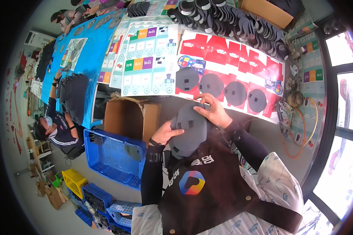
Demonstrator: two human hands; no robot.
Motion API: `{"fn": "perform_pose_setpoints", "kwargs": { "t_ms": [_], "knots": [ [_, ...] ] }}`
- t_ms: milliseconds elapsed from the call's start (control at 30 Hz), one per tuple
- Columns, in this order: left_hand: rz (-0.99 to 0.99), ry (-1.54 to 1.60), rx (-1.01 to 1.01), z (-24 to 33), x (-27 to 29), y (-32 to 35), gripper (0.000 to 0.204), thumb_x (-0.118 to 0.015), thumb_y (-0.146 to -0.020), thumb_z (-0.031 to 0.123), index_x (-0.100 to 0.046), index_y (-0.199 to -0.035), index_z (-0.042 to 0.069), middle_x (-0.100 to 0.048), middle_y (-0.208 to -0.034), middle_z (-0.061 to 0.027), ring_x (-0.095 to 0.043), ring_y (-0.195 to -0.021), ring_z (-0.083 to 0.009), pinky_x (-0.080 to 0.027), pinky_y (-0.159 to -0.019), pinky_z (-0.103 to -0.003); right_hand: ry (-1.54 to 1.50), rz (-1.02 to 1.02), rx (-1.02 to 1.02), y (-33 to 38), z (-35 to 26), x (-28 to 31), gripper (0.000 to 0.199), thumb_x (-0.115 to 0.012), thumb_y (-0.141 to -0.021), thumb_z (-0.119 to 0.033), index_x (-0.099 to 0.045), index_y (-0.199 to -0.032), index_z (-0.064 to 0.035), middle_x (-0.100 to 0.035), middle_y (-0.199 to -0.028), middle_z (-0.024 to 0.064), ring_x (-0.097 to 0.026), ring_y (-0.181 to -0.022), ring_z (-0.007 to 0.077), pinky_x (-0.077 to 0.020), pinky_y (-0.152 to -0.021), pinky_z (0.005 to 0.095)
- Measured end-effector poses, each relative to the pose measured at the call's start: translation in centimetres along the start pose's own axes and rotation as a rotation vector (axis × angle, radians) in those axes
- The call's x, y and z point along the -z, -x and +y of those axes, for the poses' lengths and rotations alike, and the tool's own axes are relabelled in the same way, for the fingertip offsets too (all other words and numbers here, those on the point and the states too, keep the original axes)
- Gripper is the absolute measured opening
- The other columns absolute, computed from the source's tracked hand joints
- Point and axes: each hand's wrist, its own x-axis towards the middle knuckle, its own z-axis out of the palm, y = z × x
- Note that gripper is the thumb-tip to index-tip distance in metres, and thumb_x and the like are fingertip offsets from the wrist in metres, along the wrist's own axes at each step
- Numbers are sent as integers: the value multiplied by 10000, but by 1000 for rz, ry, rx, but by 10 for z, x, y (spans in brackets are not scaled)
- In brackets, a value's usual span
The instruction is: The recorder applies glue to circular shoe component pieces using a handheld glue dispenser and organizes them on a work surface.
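In front of my chest are several dark grey, rounded flat pads (pixel 192 131), stacked and partly overlapping, with small black rectangular patches on them. My left hand (pixel 166 134) grips the left side of the stack, its thumb across the top face. At the upper right edge, my right hand (pixel 215 111) pinches a pad between thumb and fingers. Just beyond the hands, a row of similar grey pads (pixel 210 85) with black patches lies along the near edge of a red printed sheet (pixel 223 51) on the table. What the fingers underneath touch is hidden.
Stacks of dark curved pieces (pixel 239 27) line the table's far side, by a cardboard box (pixel 266 12). To the left are an open cardboard box (pixel 145 113), a blue crate (pixel 113 156) and a co-worker (pixel 53 125) at a blue-covered table (pixel 88 47). A hose (pixel 298 145) hangs right.
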Motion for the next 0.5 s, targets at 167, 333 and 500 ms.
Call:
{"fn": "perform_pose_setpoints", "kwargs": {
  "t_ms": [167, 333, 500],
  "knots": [
    [245, 59, -102, -7, 26, 28, 431, -672, -962, 74, -545, -1365, -8, -648, -1256, -71, -619, -1133, -171, -498, -995, -348, 541, 80, 47, -4, -4, -40, 358, -808, -865, -257, -575, -993, -17, -637, -753, 113, -616, -655, 286, -508, -647, 378],
    [422, 146, -149, -18, 60, 43, 421, -684, -953, 81, -570, -1348, -8, -654, -1270, -90, -630, -1134, -195, -500, -988, -352, 567, 232, -130, -65, 32, -5, 331, -812, -859, -274, -661, -910, 16, -624, -689, 117, -598, -627, 176, -493, -622, 347],
    [693, 262, -208, -26, 87, 58, 406, -671, -961, 71, -577, -1349, -5, -652, -1293, -105, -640, -1138, -235, -500, -995, -375, 503, 487, -175, -153, 95, 75, 285, -733, -918, -218, -678, -1036, 35, -705, -798, 168, -679, -716, 202, -531, -695, 344]
  ]
}}
